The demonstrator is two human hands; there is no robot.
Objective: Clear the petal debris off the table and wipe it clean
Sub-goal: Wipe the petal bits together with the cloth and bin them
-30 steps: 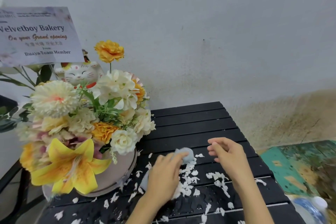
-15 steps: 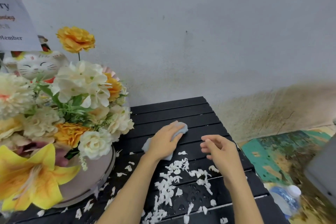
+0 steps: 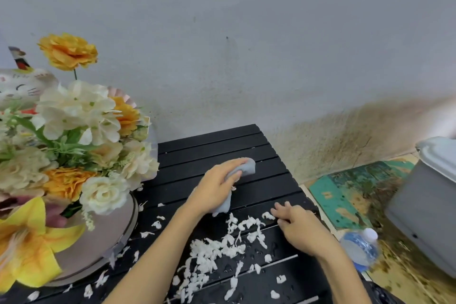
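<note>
Cloth point(image 3: 243, 169) gripped by left hand point(image 3: 214, 189), pressed flat to surface point(image 3: 209, 143) for sweeping petals point(image 3: 222, 247); right hand point(image 3: 299, 227) loosely curled, nothing held, cupped to corral heap.

Head view, single: looks forward and down, close over the table's point(image 3: 222, 140) near right part, toward its far edge and the wall point(image 3: 246, 32).
</note>
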